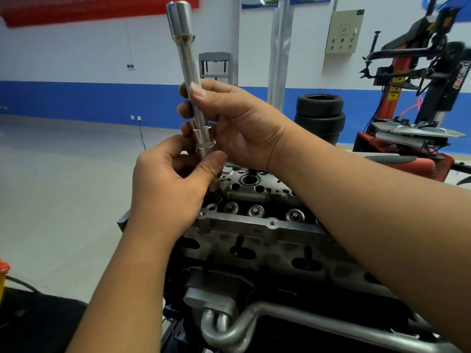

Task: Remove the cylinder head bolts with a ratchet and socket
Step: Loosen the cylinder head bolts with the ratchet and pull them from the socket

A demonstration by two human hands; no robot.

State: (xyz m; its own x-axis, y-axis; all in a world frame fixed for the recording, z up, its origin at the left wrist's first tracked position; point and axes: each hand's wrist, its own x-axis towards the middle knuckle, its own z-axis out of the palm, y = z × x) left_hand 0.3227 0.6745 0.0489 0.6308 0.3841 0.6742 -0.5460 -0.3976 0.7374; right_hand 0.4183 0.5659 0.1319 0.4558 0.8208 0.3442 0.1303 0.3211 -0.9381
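Observation:
A long chrome extension bar point(187, 59) stands nearly upright above the left end of the cylinder head point(257, 222), its wide end at the top. My right hand point(237, 123) grips the bar's lower shaft, thumb along it. Below, my left hand point(173, 184) pinches the socket point(205, 143) at the bar's lower end between thumb and fingers. The socket's tip is hidden behind my left thumb. Round bolt recesses point(256, 210) line the head's top. No ratchet handle is in view.
Metal coolant pipes point(229, 324) run across the engine's front below my arms. A stack of tyres point(319, 115) stands behind the engine. A red tyre-changing machine point(418, 103) fills the right side. Bare workshop floor point(58, 174) lies to the left.

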